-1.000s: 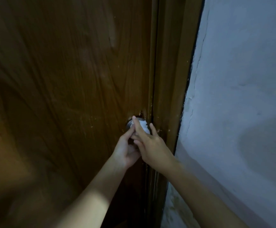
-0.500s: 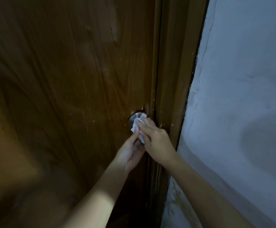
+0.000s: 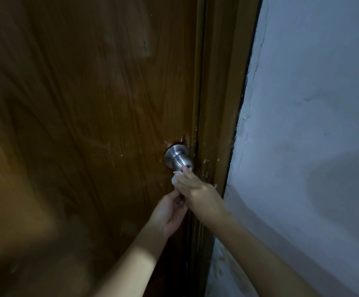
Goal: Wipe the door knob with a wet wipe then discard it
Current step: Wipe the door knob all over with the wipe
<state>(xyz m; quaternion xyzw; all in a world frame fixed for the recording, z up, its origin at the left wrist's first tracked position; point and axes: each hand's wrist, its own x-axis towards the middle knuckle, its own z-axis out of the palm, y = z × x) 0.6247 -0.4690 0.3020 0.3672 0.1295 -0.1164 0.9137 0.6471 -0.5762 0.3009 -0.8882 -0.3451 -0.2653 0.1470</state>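
A round brushed-metal door knob (image 3: 178, 157) sticks out of the brown wooden door (image 3: 88, 125) near its right edge, and it is uncovered. Just below it, my right hand (image 3: 197, 196) pinches a crumpled white wet wipe (image 3: 175, 179), with its fingertips at the knob's lower front. My left hand (image 3: 170, 211) is under the right one, palm up, fingers curled up toward the wipe's lower end. Most of the wipe is hidden by the fingers.
The wooden door frame (image 3: 221, 103) runs top to bottom just right of the knob. A pale painted wall (image 3: 313, 125) with cracks fills the right side. The scene is dim.
Both hands have slid down off the knob with the wipe. The knob, covered by fingers and wipe before, now shows fully.
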